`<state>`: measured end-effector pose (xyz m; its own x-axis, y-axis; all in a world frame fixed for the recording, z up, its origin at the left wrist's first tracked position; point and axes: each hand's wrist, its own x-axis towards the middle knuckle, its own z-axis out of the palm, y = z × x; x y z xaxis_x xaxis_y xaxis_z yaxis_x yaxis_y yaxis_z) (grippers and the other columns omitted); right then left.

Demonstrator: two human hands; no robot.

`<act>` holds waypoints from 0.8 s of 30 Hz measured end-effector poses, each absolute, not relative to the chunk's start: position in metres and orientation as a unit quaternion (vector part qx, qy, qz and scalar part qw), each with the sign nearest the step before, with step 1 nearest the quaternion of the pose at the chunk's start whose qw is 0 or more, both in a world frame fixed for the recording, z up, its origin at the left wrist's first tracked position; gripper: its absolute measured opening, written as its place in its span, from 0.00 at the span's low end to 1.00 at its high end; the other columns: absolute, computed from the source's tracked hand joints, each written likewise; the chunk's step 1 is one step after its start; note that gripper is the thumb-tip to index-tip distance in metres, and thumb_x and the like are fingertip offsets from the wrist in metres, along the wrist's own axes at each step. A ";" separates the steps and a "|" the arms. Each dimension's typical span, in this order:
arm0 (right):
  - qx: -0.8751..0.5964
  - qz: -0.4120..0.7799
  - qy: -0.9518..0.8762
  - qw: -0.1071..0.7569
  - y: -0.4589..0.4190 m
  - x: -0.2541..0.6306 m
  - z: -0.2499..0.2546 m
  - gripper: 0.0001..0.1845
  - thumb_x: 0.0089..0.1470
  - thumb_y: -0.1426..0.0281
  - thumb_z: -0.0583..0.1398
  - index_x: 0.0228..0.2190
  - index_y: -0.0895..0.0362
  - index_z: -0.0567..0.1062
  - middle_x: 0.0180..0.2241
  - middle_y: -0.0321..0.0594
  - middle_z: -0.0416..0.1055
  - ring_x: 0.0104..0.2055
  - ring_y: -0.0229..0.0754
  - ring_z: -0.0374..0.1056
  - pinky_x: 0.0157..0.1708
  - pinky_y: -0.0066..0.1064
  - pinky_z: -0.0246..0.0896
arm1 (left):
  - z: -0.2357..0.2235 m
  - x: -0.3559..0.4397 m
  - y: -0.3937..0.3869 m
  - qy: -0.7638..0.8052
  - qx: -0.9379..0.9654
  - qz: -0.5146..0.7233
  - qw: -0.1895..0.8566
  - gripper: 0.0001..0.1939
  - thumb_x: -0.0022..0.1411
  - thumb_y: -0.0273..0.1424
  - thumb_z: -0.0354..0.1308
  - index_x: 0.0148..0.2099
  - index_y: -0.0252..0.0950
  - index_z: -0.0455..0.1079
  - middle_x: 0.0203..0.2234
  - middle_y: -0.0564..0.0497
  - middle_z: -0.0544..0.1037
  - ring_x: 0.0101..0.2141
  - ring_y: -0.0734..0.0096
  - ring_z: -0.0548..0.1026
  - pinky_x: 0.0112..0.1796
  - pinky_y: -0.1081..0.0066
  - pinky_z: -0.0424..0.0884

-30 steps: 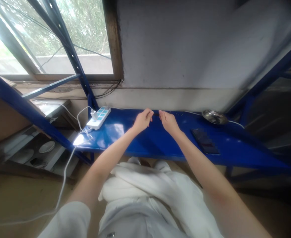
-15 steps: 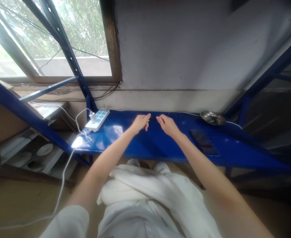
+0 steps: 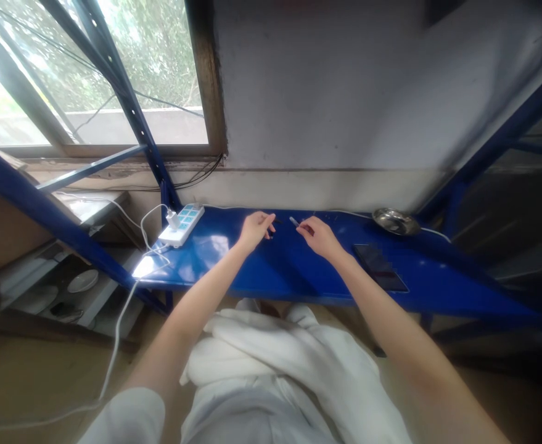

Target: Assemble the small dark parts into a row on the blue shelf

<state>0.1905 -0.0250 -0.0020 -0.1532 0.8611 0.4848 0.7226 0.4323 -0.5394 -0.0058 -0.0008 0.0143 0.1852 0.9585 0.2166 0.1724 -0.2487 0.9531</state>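
Observation:
Above the blue tabletop [image 3: 261, 271], my left hand [image 3: 254, 231] pinches a small dark stick-like piece [image 3: 277, 220] between thumb and fingers. Facing it, with a short gap between, my right hand [image 3: 319, 237] grips a small slim piece [image 3: 293, 221] with a pale, greyish-blue end pointing up and left. Both pieces are too small for me to tell their kind. A few tiny bits [image 3: 330, 216] lie behind my right hand near the wall.
A white power strip [image 3: 182, 226] with a plugged-in charger and cable stands at the left end. On the right are a shiny metal bowl [image 3: 396, 221] and a dark phone-like slab [image 3: 380, 268]. Blue frame posts [image 3: 136, 117] rise at both sides, beside a window [image 3: 169, 74].
My hands have moved slightly apart. The dark thing that spanned between them now shows as two separate pieces, one in each hand, and the right one's pale end has come into view.

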 end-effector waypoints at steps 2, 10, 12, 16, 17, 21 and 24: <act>-0.529 0.121 -0.737 0.403 -0.027 0.190 -0.002 0.12 0.53 0.61 0.53 0.28 0.57 0.70 0.29 0.40 0.67 0.28 0.39 0.61 0.31 0.32 0.57 | 0.011 -0.005 -0.002 0.436 0.647 0.448 0.436 0.16 0.55 0.42 0.55 0.29 0.32 0.66 0.21 0.50 0.75 0.14 0.82 0.65 0.19 0.78 0.61; -0.499 0.194 -0.750 0.390 -0.031 0.172 0.008 0.13 0.51 0.60 0.54 0.28 0.57 0.71 0.27 0.38 0.68 0.26 0.36 0.60 0.28 0.30 0.56 | 0.010 0.007 -0.008 0.394 0.667 0.428 0.465 0.17 0.53 0.42 0.58 0.31 0.31 0.66 0.21 0.51 0.74 0.16 0.82 0.67 0.20 0.78 0.62; -0.494 0.198 -0.755 0.383 -0.029 0.171 0.008 0.12 0.51 0.61 0.55 0.27 0.57 0.71 0.26 0.38 0.68 0.25 0.36 0.60 0.28 0.29 0.55 | 0.010 0.007 -0.007 0.387 0.670 0.432 0.463 0.16 0.53 0.42 0.58 0.32 0.32 0.65 0.21 0.52 0.73 0.16 0.82 0.67 0.20 0.78 0.63; -0.492 0.209 -0.760 0.369 -0.027 0.168 0.007 0.12 0.49 0.60 0.55 0.26 0.57 0.70 0.24 0.36 0.68 0.24 0.35 0.59 0.27 0.29 0.54 | 0.006 0.008 -0.005 0.384 0.684 0.427 0.450 0.15 0.53 0.41 0.57 0.31 0.32 0.65 0.18 0.55 0.70 0.15 0.82 0.66 0.20 0.78 0.63; -0.493 0.212 -0.761 0.364 -0.027 0.167 0.006 0.13 0.49 0.60 0.56 0.25 0.57 0.70 0.23 0.36 0.67 0.24 0.35 0.59 0.26 0.29 0.54 | 0.005 0.008 -0.004 0.383 0.689 0.422 0.448 0.15 0.54 0.41 0.57 0.31 0.33 0.65 0.18 0.56 0.69 0.15 0.83 0.66 0.20 0.78 0.62; -0.498 0.215 -0.763 0.350 -0.027 0.166 0.003 0.15 0.47 0.58 0.57 0.24 0.57 0.69 0.22 0.35 0.67 0.23 0.36 0.59 0.25 0.28 0.54 | -0.001 0.009 -0.003 0.379 0.703 0.407 0.442 0.14 0.56 0.41 0.54 0.32 0.33 0.64 0.18 0.57 0.69 0.15 0.83 0.65 0.20 0.79 0.62; -0.512 0.210 -0.756 0.349 -0.024 0.171 -0.004 0.15 0.48 0.57 0.56 0.24 0.57 0.69 0.22 0.36 0.67 0.24 0.36 0.59 0.26 0.29 0.54 | -0.009 0.006 -0.004 0.376 0.699 0.420 0.439 0.14 0.59 0.42 0.49 0.34 0.34 0.63 0.20 0.57 0.70 0.14 0.84 0.65 0.20 0.79 0.61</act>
<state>0.1714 -0.0236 -0.0038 -0.2321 0.9212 0.3123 0.6284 0.3871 -0.6747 0.0057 -0.0037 -0.0093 0.3636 0.8955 0.2566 0.1569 -0.3304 0.9307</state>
